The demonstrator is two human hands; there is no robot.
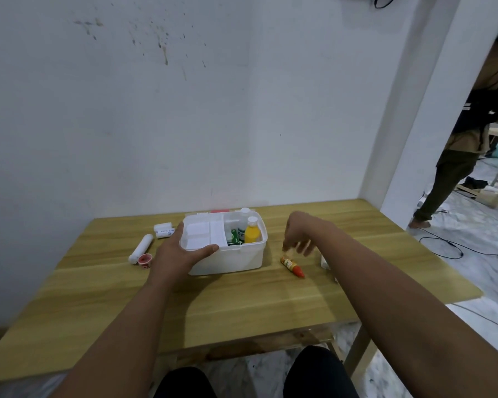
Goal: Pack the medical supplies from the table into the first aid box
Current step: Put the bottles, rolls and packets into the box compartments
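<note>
Your left hand (181, 254) braces the near left corner of the first aid box (227, 254), thumb along its near rim and fingers up its left wall; it steadies the box rather than lifting it. Your right hand (296, 237) hovers empty, fingers loosely spread and pointing down, just above and beyond the small orange tube (292, 267) that lies on the table (242, 305) to the right of the box.

The box sits open at the middle of the table. A yellow bottle (252, 232), a white bottle (244, 218) and a green packet (233, 236) already fill its right half, while a white tray (203, 235) covers the left.

The tube is slim and round, so a glancing touch probably rolls it toward the near edge. Come down on it squarely. The right compartment looks crowded; pushing the tube in could tip the bottles, so slot it upright beside them.

On the left, a long white roll (141, 248), a small red cup (145, 260) and a white wrapped roll (164, 230) still wait, near your left wrist. Swinging that arm away carelessly may knock the cup over. A white item under your right forearm is mostly hidden; I cannot tell what it is.
</note>
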